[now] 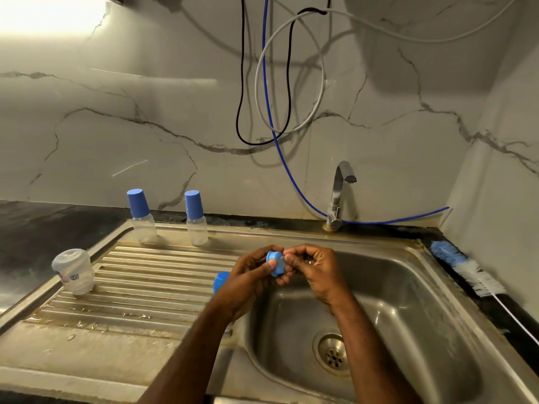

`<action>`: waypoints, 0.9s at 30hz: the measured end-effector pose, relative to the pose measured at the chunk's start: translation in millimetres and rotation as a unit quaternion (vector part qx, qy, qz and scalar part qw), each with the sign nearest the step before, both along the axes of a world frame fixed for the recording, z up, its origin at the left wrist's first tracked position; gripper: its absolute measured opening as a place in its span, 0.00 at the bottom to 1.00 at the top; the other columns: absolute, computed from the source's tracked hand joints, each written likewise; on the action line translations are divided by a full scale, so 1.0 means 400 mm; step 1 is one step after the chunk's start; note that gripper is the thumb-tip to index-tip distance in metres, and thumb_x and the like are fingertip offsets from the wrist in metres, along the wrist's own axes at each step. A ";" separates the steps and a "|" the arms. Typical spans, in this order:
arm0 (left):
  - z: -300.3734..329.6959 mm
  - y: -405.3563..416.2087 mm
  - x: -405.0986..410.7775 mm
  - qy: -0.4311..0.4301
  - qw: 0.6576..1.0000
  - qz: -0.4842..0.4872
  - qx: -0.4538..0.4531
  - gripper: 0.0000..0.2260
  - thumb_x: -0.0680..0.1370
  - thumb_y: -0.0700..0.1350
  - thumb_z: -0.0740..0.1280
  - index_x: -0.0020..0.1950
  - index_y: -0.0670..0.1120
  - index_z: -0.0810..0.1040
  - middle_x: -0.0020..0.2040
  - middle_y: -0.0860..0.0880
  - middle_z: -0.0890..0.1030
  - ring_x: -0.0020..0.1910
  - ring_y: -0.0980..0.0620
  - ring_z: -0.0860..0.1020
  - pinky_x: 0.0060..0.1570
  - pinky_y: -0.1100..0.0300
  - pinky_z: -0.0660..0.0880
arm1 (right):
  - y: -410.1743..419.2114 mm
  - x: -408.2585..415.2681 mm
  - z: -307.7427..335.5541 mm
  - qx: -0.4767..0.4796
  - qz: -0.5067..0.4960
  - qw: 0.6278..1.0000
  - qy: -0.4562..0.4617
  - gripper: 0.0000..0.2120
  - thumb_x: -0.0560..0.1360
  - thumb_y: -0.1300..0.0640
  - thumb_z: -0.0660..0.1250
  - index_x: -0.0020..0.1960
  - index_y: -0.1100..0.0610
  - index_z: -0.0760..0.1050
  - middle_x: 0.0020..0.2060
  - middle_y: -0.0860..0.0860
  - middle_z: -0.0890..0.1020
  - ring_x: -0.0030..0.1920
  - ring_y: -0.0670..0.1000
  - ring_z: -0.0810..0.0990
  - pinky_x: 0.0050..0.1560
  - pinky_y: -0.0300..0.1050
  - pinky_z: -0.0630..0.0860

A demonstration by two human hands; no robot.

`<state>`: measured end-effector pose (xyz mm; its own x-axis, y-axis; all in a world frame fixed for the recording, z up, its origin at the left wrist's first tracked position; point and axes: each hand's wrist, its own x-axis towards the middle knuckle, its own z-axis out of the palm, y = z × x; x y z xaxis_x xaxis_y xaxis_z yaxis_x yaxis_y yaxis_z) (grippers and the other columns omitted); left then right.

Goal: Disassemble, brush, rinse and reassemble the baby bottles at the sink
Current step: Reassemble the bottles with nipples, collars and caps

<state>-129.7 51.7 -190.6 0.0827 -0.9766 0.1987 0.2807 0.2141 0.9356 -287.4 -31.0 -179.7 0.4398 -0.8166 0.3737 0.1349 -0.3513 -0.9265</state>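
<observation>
A blue bottle collar (pixel 274 263) with a clear teat in it is held above the left edge of the sink basin (pixel 408 310). The left hand (pixel 250 282) grips the collar, thumb on its face and fingers curled behind. The right hand (pixel 313 265) pinches the teat side with curled fingertips. Just behind the left wrist a blue cap (pixel 220 281) lies on the ribbed draining board (pixel 131 287). Further left on the board a clear bottle body (pixel 74 271) stands tilted. Two capped baby bottles (pixel 140 215) (pixel 196 217) stand upright at the back of the board, near each other. A blue and white bottle brush (pixel 466 265) lies on the dark counter right of the sink, and the tap (pixel 338 195) stands behind the basin.
</observation>
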 end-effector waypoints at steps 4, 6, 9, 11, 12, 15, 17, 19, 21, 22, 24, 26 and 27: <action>0.007 -0.001 -0.005 0.010 0.997 0.028 0.078 0.21 0.78 0.54 0.63 0.63 0.40 0.76 0.45 0.40 0.83 0.37 0.47 0.81 0.36 0.59 0.81 | -0.004 -0.008 -0.002 -0.026 0.064 0.996 0.053 0.11 0.73 0.64 0.75 0.55 0.56 0.83 0.48 0.52 0.85 0.50 0.50 0.85 0.51 0.45 0.83; -0.001 -0.007 0.008 -0.011 0.995 0.029 0.096 0.26 0.79 0.59 0.61 0.64 0.37 0.73 0.42 0.39 0.82 0.34 0.46 0.80 0.32 0.60 0.80 | -0.006 -0.009 -0.002 -0.058 0.081 0.991 0.094 0.18 0.70 0.64 0.77 0.58 0.54 0.83 0.53 0.50 0.84 0.55 0.49 0.83 0.57 0.43 0.81; -0.003 -0.007 0.010 -0.043 0.996 0.013 0.082 0.26 0.80 0.60 0.59 0.61 0.38 0.76 0.43 0.40 0.82 0.35 0.47 0.81 0.30 0.62 0.78 | -0.001 -0.004 0.001 -0.076 0.041 0.989 0.120 0.18 0.68 0.65 0.78 0.57 0.55 0.84 0.52 0.47 0.84 0.54 0.44 0.83 0.55 0.38 0.79; -0.003 -0.005 0.002 -0.050 0.997 0.018 0.057 0.20 0.80 0.56 0.62 0.65 0.44 0.76 0.49 0.42 0.84 0.43 0.44 0.83 0.35 0.59 0.80 | 0.003 -0.003 0.005 -0.074 0.009 0.991 0.112 0.15 0.69 0.62 0.79 0.54 0.55 0.84 0.49 0.47 0.85 0.50 0.44 0.83 0.51 0.37 0.80; -0.005 -0.005 -0.001 -0.056 0.997 0.028 0.042 0.18 0.79 0.53 0.65 0.67 0.47 0.75 0.53 0.43 0.84 0.48 0.43 0.84 0.39 0.57 0.81 | 0.001 -0.004 0.005 -0.074 -0.003 0.992 0.106 0.13 0.69 0.59 0.78 0.53 0.55 0.84 0.47 0.48 0.86 0.49 0.44 0.84 0.50 0.38 0.80; -0.012 -0.007 0.002 -0.085 0.995 0.044 0.006 0.18 0.78 0.48 0.69 0.68 0.49 0.76 0.59 0.43 0.82 0.55 0.43 0.83 0.45 0.55 0.81 | 0.002 -0.005 0.006 -0.081 -0.010 0.991 0.104 0.10 0.71 0.56 0.77 0.52 0.55 0.85 0.44 0.48 0.87 0.47 0.46 0.85 0.49 0.40 0.82; -0.009 -0.004 0.002 -0.075 0.997 0.031 -0.002 0.17 0.80 0.47 0.67 0.68 0.46 0.77 0.56 0.41 0.83 0.52 0.44 0.82 0.46 0.56 0.80 | 0.000 -0.004 0.004 -0.078 0.002 0.992 0.101 0.08 0.72 0.58 0.76 0.51 0.56 0.85 0.44 0.49 0.87 0.46 0.48 0.85 0.49 0.43 0.82; -0.007 -0.002 0.005 -0.049 0.999 0.019 0.001 0.16 0.80 0.47 0.65 0.67 0.44 0.77 0.54 0.41 0.83 0.49 0.45 0.82 0.46 0.57 0.81 | -0.002 -0.005 0.005 -0.061 0.006 0.994 0.087 0.07 0.73 0.60 0.76 0.51 0.57 0.85 0.43 0.51 0.87 0.44 0.50 0.86 0.48 0.43 0.83; -0.001 0.002 0.001 -0.019 1.000 0.013 0.016 0.16 0.79 0.46 0.64 0.65 0.44 0.78 0.52 0.41 0.84 0.47 0.47 0.82 0.46 0.58 0.81 | -0.001 -0.007 0.007 -0.037 0.013 0.997 0.070 0.06 0.73 0.62 0.75 0.50 0.58 0.85 0.41 0.52 0.87 0.42 0.52 0.86 0.46 0.42 0.82; 0.000 0.001 -0.001 -0.004 1.000 0.008 0.024 0.16 0.78 0.46 0.64 0.64 0.43 0.78 0.51 0.41 0.84 0.45 0.47 0.82 0.46 0.59 0.82 | 0.000 -0.009 0.007 -0.028 0.018 0.997 0.062 0.06 0.73 0.62 0.75 0.49 0.58 0.84 0.41 0.53 0.87 0.42 0.53 0.86 0.45 0.42 0.82; 0.003 0.002 -0.008 0.010 0.999 0.005 0.045 0.16 0.78 0.48 0.64 0.62 0.42 0.78 0.48 0.41 0.84 0.42 0.48 0.82 0.42 0.59 0.82 | 0.004 -0.009 0.006 -0.021 0.029 0.998 0.052 0.06 0.73 0.63 0.74 0.49 0.57 0.84 0.41 0.55 0.87 0.42 0.54 0.86 0.45 0.43 0.82; 0.003 -0.001 -0.011 0.010 0.998 0.016 0.065 0.18 0.79 0.51 0.64 0.62 0.40 0.76 0.45 0.41 0.84 0.38 0.48 0.81 0.37 0.60 0.81 | 0.009 -0.006 0.007 -0.024 0.047 0.998 0.046 0.08 0.73 0.63 0.75 0.51 0.55 0.84 0.44 0.54 0.87 0.45 0.53 0.86 0.47 0.44 0.83; 0.001 -0.004 -0.008 0.012 0.997 0.023 0.079 0.21 0.79 0.53 0.64 0.64 0.39 0.75 0.44 0.41 0.83 0.36 0.48 0.81 0.35 0.60 0.81 | 0.009 -0.003 0.008 -0.033 0.054 0.997 0.049 0.10 0.72 0.64 0.75 0.52 0.54 0.84 0.46 0.53 0.86 0.48 0.52 0.86 0.49 0.43 0.82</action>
